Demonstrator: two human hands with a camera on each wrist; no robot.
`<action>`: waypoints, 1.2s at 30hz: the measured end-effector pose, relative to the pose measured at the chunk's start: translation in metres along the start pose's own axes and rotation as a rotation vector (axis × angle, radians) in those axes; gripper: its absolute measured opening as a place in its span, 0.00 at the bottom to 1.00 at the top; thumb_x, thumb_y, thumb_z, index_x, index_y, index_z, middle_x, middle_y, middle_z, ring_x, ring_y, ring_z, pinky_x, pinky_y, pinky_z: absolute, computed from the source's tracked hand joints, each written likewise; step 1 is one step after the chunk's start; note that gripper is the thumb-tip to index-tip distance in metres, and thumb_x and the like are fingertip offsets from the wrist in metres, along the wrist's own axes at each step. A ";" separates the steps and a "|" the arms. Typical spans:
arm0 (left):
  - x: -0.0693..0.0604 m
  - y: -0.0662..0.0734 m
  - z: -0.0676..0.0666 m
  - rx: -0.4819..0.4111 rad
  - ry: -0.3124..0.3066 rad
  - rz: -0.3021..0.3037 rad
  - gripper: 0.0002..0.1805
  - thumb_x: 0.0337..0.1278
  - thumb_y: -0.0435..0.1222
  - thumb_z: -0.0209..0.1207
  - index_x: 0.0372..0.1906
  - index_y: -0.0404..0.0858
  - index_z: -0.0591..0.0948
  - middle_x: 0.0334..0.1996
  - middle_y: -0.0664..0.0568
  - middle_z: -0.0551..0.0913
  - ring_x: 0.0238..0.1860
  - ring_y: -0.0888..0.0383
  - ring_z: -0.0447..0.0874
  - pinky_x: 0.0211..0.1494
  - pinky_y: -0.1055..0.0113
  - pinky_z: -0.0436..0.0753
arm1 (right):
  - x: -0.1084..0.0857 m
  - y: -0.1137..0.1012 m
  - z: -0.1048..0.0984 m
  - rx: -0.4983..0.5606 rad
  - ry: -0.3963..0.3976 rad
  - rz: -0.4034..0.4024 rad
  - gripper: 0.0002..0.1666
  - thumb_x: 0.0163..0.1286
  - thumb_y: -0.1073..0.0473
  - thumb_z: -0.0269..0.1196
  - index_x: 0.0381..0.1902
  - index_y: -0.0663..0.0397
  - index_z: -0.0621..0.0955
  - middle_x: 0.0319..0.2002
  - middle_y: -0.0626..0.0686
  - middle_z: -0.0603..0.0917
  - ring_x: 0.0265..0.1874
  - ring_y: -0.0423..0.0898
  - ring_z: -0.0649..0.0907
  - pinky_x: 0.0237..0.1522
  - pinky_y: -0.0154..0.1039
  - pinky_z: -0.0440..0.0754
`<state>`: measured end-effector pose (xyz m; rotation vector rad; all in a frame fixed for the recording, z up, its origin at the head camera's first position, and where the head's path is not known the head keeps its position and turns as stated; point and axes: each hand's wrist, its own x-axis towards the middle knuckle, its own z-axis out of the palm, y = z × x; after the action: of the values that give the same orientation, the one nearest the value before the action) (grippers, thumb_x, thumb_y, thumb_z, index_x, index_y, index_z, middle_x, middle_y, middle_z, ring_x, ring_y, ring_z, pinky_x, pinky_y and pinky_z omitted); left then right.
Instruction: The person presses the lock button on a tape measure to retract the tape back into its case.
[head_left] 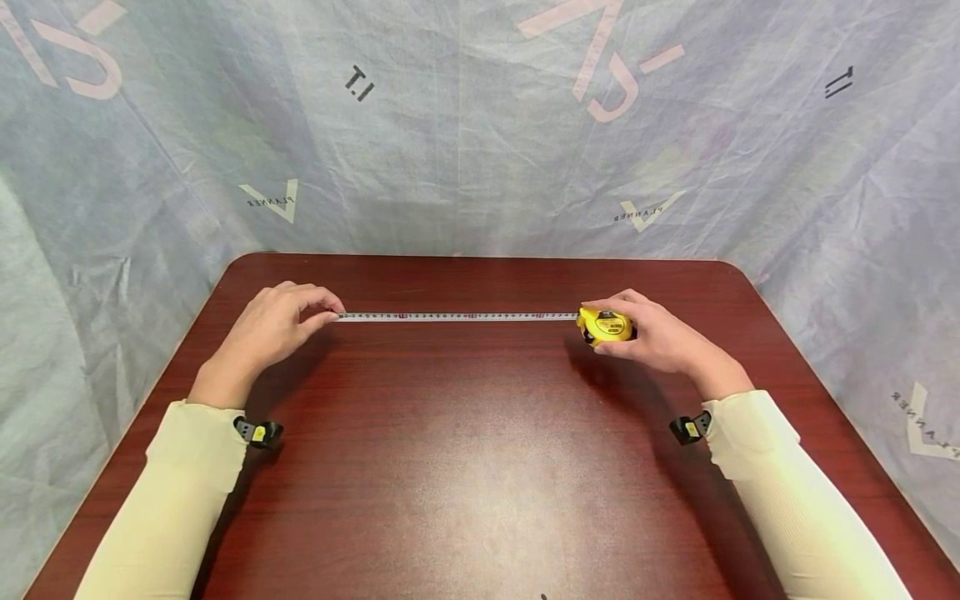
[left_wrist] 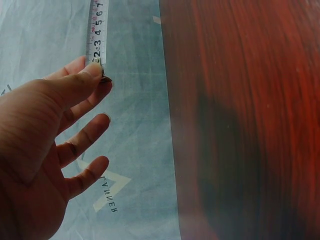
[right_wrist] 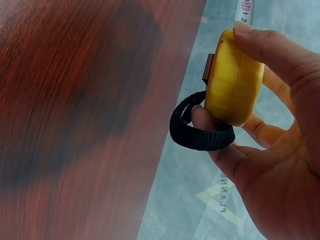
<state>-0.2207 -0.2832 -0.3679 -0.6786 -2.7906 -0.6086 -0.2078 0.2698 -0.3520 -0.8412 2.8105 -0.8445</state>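
A tape measure with a yellow case (head_left: 611,326) is held by my right hand (head_left: 660,333), thumb and fingers around the case. From the case a white blade (head_left: 450,317) with black numbers runs straight across to the left. My left hand (head_left: 273,325) pinches the blade's free end between thumb and fingers. In the left wrist view the metal end hook (left_wrist: 105,79) shows at the fingertips, while the other fingers are spread apart. The right wrist view shows a black wrist strap (right_wrist: 202,135) looped below the case and a clip (right_wrist: 208,69) on its side.
Beneath both hands lies a dark red wood-grain table (head_left: 450,467) with rounded far corners. Grey printed cloth (head_left: 450,150) hangs behind it and along both sides. Each wrist wears a black strapped device, such as the left one (head_left: 258,433). A small dark spot shows at the near edge.
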 end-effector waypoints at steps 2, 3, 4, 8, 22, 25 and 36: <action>0.000 0.000 0.000 0.000 -0.002 0.000 0.08 0.62 0.34 0.71 0.43 0.50 0.87 0.39 0.56 0.88 0.46 0.48 0.79 0.58 0.45 0.69 | 0.000 0.000 0.000 0.003 0.000 -0.003 0.36 0.64 0.56 0.76 0.69 0.49 0.78 0.56 0.59 0.76 0.51 0.50 0.77 0.51 0.51 0.79; 0.000 0.000 0.000 -0.001 -0.002 0.002 0.08 0.62 0.34 0.71 0.43 0.50 0.87 0.39 0.56 0.88 0.46 0.49 0.79 0.58 0.45 0.69 | 0.001 0.000 0.000 0.005 0.000 -0.003 0.36 0.64 0.56 0.76 0.69 0.49 0.78 0.56 0.59 0.76 0.51 0.50 0.77 0.51 0.50 0.79; 0.000 0.000 0.001 -0.001 -0.002 0.002 0.08 0.62 0.35 0.71 0.43 0.50 0.87 0.39 0.56 0.88 0.46 0.49 0.79 0.58 0.45 0.69 | 0.001 0.000 0.001 0.007 0.000 -0.002 0.36 0.64 0.56 0.76 0.70 0.49 0.78 0.56 0.59 0.76 0.51 0.49 0.77 0.50 0.50 0.80; 0.001 0.001 0.001 0.000 -0.004 0.002 0.08 0.63 0.35 0.70 0.42 0.51 0.87 0.40 0.56 0.88 0.47 0.48 0.79 0.58 0.44 0.68 | 0.001 0.000 0.001 0.004 -0.003 -0.001 0.37 0.64 0.57 0.76 0.70 0.49 0.78 0.56 0.58 0.75 0.51 0.49 0.77 0.50 0.50 0.80; 0.003 0.004 0.003 -0.002 -0.019 0.000 0.08 0.63 0.35 0.70 0.43 0.51 0.86 0.42 0.57 0.88 0.48 0.49 0.80 0.58 0.46 0.68 | 0.004 -0.006 0.003 0.006 -0.007 -0.006 0.36 0.65 0.56 0.76 0.70 0.49 0.78 0.55 0.57 0.76 0.51 0.50 0.77 0.51 0.52 0.78; 0.004 0.004 0.004 -0.002 -0.021 0.006 0.08 0.63 0.36 0.70 0.43 0.52 0.86 0.42 0.58 0.88 0.48 0.49 0.80 0.58 0.46 0.68 | 0.004 -0.007 0.003 0.008 -0.004 -0.010 0.36 0.64 0.57 0.76 0.69 0.49 0.78 0.55 0.57 0.76 0.51 0.50 0.76 0.51 0.52 0.78; 0.008 0.008 0.006 -0.004 -0.032 0.017 0.07 0.64 0.36 0.70 0.43 0.52 0.87 0.43 0.58 0.88 0.47 0.49 0.79 0.58 0.46 0.69 | 0.006 -0.008 0.004 -0.003 -0.006 -0.022 0.36 0.64 0.57 0.77 0.69 0.49 0.78 0.55 0.58 0.76 0.50 0.50 0.76 0.50 0.52 0.78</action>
<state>-0.2245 -0.2715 -0.3682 -0.7182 -2.8101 -0.6058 -0.2083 0.2588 -0.3508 -0.8749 2.8031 -0.8391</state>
